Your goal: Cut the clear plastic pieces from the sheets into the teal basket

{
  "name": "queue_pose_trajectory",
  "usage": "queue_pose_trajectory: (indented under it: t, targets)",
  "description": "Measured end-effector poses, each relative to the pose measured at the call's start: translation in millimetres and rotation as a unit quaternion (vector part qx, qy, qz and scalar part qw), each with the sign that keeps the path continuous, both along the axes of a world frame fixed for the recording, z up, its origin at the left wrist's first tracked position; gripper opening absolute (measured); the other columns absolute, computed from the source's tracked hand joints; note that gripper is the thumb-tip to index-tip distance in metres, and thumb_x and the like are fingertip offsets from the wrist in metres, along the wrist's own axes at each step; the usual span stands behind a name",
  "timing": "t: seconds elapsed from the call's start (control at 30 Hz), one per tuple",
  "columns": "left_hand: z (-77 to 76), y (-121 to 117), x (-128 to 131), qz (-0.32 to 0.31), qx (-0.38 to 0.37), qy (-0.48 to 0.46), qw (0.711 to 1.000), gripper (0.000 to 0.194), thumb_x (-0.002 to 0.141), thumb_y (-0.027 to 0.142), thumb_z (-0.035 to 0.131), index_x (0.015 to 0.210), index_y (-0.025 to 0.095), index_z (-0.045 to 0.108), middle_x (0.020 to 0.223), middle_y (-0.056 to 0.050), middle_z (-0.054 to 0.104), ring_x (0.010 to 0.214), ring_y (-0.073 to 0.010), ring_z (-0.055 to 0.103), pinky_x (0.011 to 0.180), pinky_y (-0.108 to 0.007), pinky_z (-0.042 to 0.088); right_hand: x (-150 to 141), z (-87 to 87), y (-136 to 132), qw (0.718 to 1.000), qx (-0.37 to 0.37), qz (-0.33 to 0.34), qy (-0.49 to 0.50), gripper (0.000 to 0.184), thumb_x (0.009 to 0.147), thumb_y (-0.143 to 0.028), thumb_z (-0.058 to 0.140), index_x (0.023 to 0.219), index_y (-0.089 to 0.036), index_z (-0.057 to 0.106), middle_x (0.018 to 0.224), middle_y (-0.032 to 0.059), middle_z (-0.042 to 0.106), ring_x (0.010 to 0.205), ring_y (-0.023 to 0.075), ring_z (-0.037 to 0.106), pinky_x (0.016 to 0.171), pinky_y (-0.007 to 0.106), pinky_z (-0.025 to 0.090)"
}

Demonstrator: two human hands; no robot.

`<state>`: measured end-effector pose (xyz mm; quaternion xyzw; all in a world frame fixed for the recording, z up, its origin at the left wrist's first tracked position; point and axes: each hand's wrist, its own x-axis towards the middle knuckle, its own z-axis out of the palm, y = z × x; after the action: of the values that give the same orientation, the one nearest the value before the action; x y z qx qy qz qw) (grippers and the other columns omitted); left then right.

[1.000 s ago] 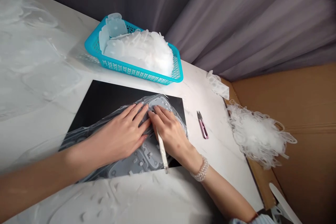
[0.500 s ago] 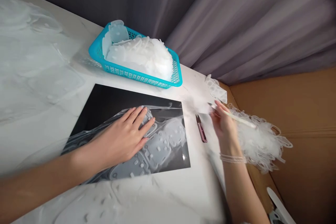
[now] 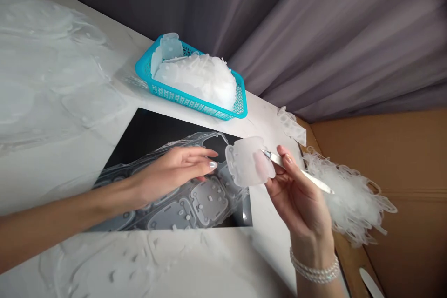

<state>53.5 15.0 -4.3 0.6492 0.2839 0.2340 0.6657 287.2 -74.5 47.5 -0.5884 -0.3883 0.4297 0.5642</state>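
My right hand is closed around a slim craft knife with a pale handle. Its fingers also hold a frosted, translucent flat piece with notched edges, and the blade tip lies over that piece. To the left, my left hand hovers above a clear moulded sheet, fingers stretched toward the frosted piece but apart from it. Several rounded shapes with small raised bumps show in the sheet. Beneath it lies a black mat. Near the sheet's upper right end is a cut-out gap.
A blue perforated basket heaped with frosted pieces stands behind the mat. Translucent sheets are piled at left. Tangled clear offcuts lie at right beside a cardboard wall. A grey curtain hangs behind.
My left hand has lifted off the sheet it was pressing. My right hand has come left and turned, bringing the frosted piece into clear view. The small snips seen before are now hidden.
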Motion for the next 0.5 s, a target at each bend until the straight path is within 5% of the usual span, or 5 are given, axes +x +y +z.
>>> queue_pose_trajectory:
  t: [0.13, 0.3, 0.43, 0.5]
  targets:
    - [5.7, -2.0, 0.4, -0.023, -0.137, -0.088, 0.986, 0.035, 0.096, 0.029, 0.049, 0.123, 0.012, 0.062, 0.110, -0.014, 0.074, 0.097, -0.0212, 0.071, 0.073, -0.031, 0.059, -16.9, 3.1, 11.9, 0.998, -0.034, 0.015, 0.059, 0.014, 0.092, -0.034, 0.060, 0.100, -0.028, 0.070, 0.079, 0.0012, 0.074, 0.095, 0.0230, 0.072, 0.083, 0.041, 0.060]
    - [11.0, -5.8, 0.1, 0.025, -0.104, -0.059, 0.993, 0.027, 0.094, 0.031, 0.050, 0.098, 0.014, 0.070, 0.094, -0.010, 0.076, 0.082, -0.0199, 0.072, 0.064, -0.031, 0.058, -19.5, 3.9, 16.2, 0.994, -0.052, 0.025, 0.095, 0.015, 0.090, -0.032, 0.062, 0.100, -0.026, 0.071, 0.080, 0.0026, 0.071, 0.077, 0.0175, 0.066, 0.065, 0.030, 0.054]
    - [14.1, -7.1, -0.9, 0.025, -0.086, -0.051, 0.995, 0.028, 0.094, 0.032, 0.049, 0.098, 0.015, 0.070, 0.091, -0.009, 0.076, 0.080, -0.0204, 0.072, 0.063, -0.032, 0.059, -17.9, 9.7, 12.9, 0.994, -0.052, 0.042, 0.092, 0.014, 0.090, -0.030, 0.061, 0.099, -0.026, 0.071, 0.053, -0.0042, 0.054, 0.045, 0.0097, 0.043, 0.046, 0.023, 0.042]
    - [15.3, -7.3, -1.3, 0.036, -0.103, -0.070, 0.991, 0.024, 0.093, 0.030, 0.052, 0.095, 0.015, 0.071, 0.088, -0.008, 0.076, 0.077, -0.0191, 0.071, 0.061, -0.030, 0.058, -17.8, 14.4, 10.4, 0.994, -0.058, 0.046, 0.079, 0.015, 0.091, -0.031, 0.060, 0.101, -0.026, 0.070, 0.057, -0.0043, 0.058, 0.037, 0.0063, 0.032, 0.039, 0.022, 0.035]
